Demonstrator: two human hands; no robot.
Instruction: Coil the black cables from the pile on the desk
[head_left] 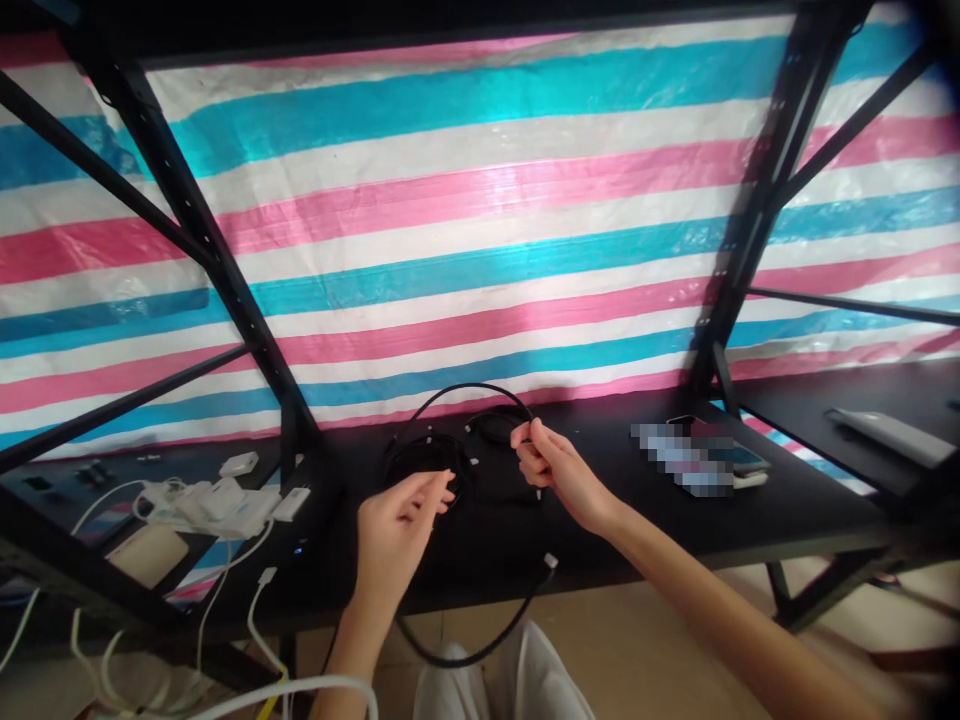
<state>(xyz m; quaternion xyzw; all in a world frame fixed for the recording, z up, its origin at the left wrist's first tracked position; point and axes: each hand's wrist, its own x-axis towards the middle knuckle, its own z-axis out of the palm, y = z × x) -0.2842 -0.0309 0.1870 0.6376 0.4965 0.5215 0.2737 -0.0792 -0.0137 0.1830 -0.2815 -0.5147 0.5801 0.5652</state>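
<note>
A thick black cable [476, 385] bows upward between my hands, over the dark table. My right hand [559, 470] is closed around it, and a small metal plug [538, 494] shows just below the fingers. My left hand [401, 525] is closed with thumb and fingertips pinched together; the cable seems to run through it, though the fingers hide the exact grip. Below, the cable's free length hangs past the table's front edge in a curve and ends in a silver-tipped plug [551, 562]. Behind my left hand lies coiled black cable [427, 455], partly covered.
White chargers and cords [236, 505] crowd the left side, beside a black metal post [217, 270]. Phones [739, 455], partly pixelated, lie on the right of the black table [637, 535]. A silver-grey slab [892, 435] rests further right. Striped plastic sheeting [487, 210] hangs behind.
</note>
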